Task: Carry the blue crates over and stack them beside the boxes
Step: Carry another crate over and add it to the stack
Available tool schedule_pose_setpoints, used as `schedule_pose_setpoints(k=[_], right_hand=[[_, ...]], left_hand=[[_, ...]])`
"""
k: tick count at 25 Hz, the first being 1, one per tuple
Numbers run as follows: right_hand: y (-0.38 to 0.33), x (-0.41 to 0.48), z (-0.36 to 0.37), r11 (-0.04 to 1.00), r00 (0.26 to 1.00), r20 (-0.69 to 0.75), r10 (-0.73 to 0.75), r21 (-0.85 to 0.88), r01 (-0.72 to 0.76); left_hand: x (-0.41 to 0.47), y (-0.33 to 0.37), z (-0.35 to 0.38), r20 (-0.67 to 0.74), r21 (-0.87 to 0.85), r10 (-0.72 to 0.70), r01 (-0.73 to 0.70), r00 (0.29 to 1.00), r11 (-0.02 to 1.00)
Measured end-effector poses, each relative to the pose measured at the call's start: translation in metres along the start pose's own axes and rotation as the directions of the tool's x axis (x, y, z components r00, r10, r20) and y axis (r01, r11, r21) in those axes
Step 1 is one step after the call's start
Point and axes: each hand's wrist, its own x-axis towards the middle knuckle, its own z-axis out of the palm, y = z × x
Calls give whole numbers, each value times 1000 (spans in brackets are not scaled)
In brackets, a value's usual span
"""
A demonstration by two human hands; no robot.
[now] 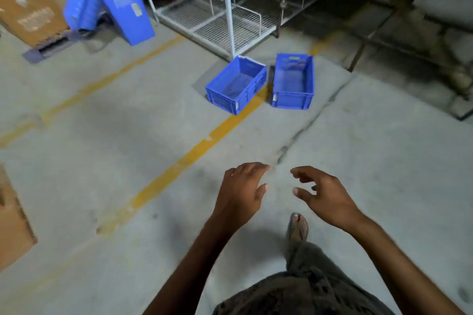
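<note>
Reaching forward with empty, loosely spread left hand [242,190] and right hand [323,194], a person faces two blue crates [236,84] straight ahead, long axes pointing away, well apart.

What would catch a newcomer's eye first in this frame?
Two open blue crates sit on the concrete floor at centre, the left crate angled across a yellow floor line and the right crate squarer beside it. Below them, the left hand and right hand reach forward empty, fingers spread. At top left, more blue crates lean tilted against cardboard boxes.
</note>
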Motion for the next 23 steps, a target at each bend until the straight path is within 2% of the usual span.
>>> schedule_pose_setpoints(k=[4, 9, 16, 19, 23], right_hand=[[44, 125, -98, 998, 1000, 15, -23, -60, 24], [89, 263, -185, 999, 1000, 26, 16, -34, -15], [171, 482, -233, 995, 994, 52, 98, -32, -97], [213, 592, -242, 981, 978, 75, 193, -27, -192], [271, 724, -236, 954, 939, 173, 298, -76, -289]], left_hand=[[144, 10, 34, -11, -75, -52, 51, 999, 996], [297, 10, 50, 43, -63, -124, 127, 991, 990], [505, -72, 129, 149, -81, -173, 187, 974, 979], [610, -114, 182, 288, -122, -155, 197, 945, 973], [722, -142, 247, 407, -175, -118, 204, 906, 963]])
